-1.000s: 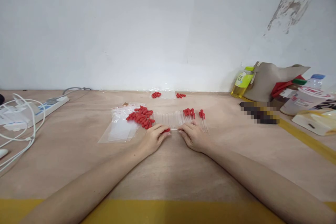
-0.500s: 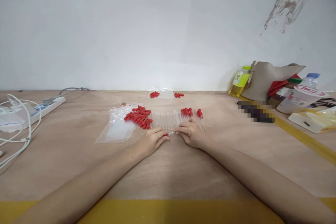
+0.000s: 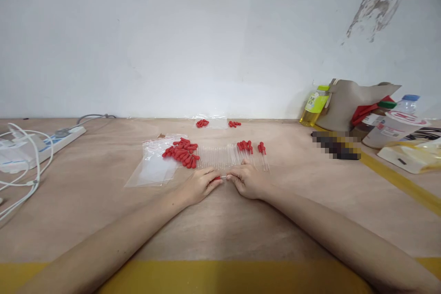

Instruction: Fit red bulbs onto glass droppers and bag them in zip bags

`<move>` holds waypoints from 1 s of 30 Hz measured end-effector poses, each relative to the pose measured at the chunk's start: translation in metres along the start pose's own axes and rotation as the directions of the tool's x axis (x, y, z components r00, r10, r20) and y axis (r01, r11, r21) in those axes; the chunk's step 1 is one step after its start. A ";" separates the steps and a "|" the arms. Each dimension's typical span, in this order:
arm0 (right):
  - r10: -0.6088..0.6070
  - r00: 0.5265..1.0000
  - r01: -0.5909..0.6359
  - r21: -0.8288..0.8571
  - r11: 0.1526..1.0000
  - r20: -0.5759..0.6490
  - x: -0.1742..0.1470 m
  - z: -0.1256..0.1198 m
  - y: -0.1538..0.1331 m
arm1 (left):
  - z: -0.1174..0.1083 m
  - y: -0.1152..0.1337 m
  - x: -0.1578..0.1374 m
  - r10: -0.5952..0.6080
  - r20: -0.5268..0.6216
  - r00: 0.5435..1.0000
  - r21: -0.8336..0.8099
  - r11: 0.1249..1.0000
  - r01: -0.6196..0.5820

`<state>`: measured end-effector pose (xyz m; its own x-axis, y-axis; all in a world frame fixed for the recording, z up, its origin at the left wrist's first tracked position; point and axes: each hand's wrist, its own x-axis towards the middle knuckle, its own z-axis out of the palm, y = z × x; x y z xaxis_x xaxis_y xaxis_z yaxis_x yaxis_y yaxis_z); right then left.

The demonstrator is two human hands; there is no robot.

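Note:
Between thumb and fingers, my left hand (image 3: 201, 185) pinches a red rubber bulb (image 3: 217, 178), mostly covered by the fingers. My right hand (image 3: 248, 181) grips a thin clear dropper tube (image 3: 223, 177) whose end meets the bulb's mouth; how deep it sits I cannot tell. Just beyond the hands lies a row of clear tubes (image 3: 215, 157). A pile of red bulbs (image 3: 181, 152) is at the row's left. On its right, several droppers with red bulbs fitted (image 3: 245, 147) lie side by side, and a few more fitted droppers (image 3: 262, 148) lie farther right.
Plastic zip bags (image 3: 151, 170) lie under and beside the bulb pile. Small groups of bulbs (image 3: 202, 123) rest on a bag near the wall. A power strip (image 3: 74, 136) with white cables is at left. A yellow bottle (image 3: 314, 106), grey bag (image 3: 339, 105) and cup (image 3: 392, 129) stand at right.
My right hand has shifted slightly, its fingers closing in around the tube. The tube now lines up with the bulb in my left hand, which has stayed nearly in place.

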<state>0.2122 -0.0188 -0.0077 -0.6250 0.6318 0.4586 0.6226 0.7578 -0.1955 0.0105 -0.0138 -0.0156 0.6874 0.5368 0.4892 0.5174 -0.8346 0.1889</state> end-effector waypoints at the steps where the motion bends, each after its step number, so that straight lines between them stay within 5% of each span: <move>1: 0.013 1.000 -0.013 0.006 1.000 0.006 0.001 0.000 -0.001 | 0.000 0.000 0.000 0.003 -0.006 1.000 0.003 1.000 -0.003; 10: 0.060 0.995 -0.050 -0.120 0.992 0.077 0.009 -0.021 -0.014 | -0.004 0.001 0.002 -0.010 -0.101 0.995 0.039 0.999 0.014; 13: 0.206 0.976 -0.200 -0.078 0.977 0.072 0.014 -0.044 0.000 | -0.011 0.000 0.001 -0.085 -0.197 0.977 0.100 0.989 0.106; 15: 0.385 0.923 -0.385 -0.019 0.923 0.002 0.015 -0.058 0.020 | -0.014 -0.002 -0.001 -0.156 -0.245 0.957 0.115 0.975 0.188; 18: 0.668 0.730 -0.668 0.057 0.742 -0.143 0.011 -0.067 0.056 | -0.015 -0.007 -0.003 -0.206 -0.257 0.944 0.105 0.965 0.239; 21: 0.742 0.647 -0.739 0.099 0.667 -0.172 0.004 -0.057 0.081 | -0.013 -0.009 -0.002 -0.200 -0.225 0.954 0.107 0.968 0.228; 30: 0.719 0.685 -0.728 -0.084 0.680 -0.113 -0.002 -0.031 0.080 | -0.013 -0.008 -0.002 -0.197 -0.190 0.962 0.126 0.967 0.223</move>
<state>0.2781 0.0354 0.0021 0.0728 0.9596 0.2719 0.9181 0.0420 -0.3940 -0.0016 -0.0096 -0.0071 0.4623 0.6574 0.5951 0.7176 -0.6716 0.1844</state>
